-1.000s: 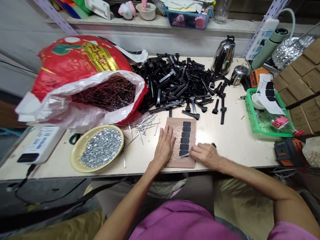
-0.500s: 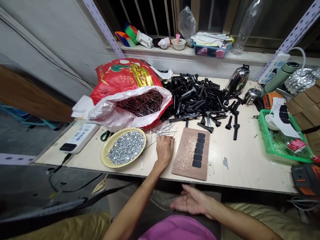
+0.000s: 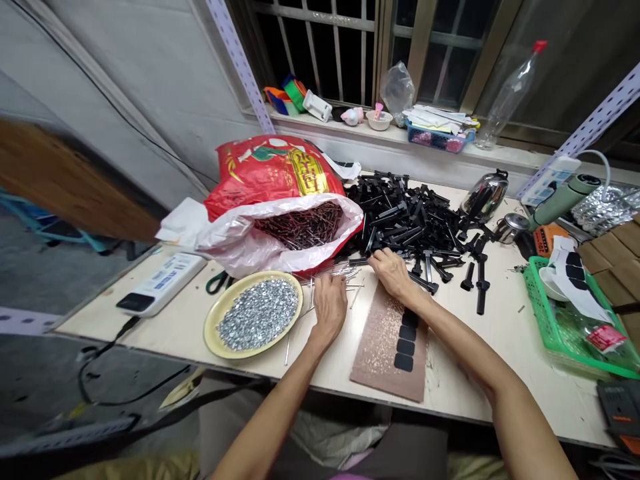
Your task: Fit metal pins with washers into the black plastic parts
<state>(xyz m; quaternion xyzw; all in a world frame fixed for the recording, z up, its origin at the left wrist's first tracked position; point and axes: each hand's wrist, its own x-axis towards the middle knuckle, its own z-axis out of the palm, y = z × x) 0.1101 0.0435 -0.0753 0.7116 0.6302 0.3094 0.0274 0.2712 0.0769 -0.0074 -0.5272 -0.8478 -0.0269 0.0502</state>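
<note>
My left hand (image 3: 330, 308) rests on the table with its fingers curled down among thin silver metal pins (image 3: 353, 283); what its fingertips hold, if anything, is hidden. My right hand (image 3: 393, 272) reaches over the top of a brown board (image 3: 383, 357), its fingertips closed on a black plastic part at the near edge of a pile of black plastic parts (image 3: 405, 213). Black rounded squares (image 3: 405, 347) run in a column on the board, partly covered by my right forearm. Left of my left hand stands a yellow bowl (image 3: 213, 340) of small silver metal pieces (image 3: 260, 313).
A red bag (image 3: 265, 160) holding dark reddish-brown pins lies open behind the bowl. A white device (image 3: 167, 280) sits at the left. On the right are a green basket (image 3: 543, 327), a shiny metal pot (image 3: 485, 197) and a green flask (image 3: 565, 200).
My right hand has gone from my lap, where it was open, up to the black parts beyond the board. My left hand stays by the silver pins. The camera view has shifted.
</note>
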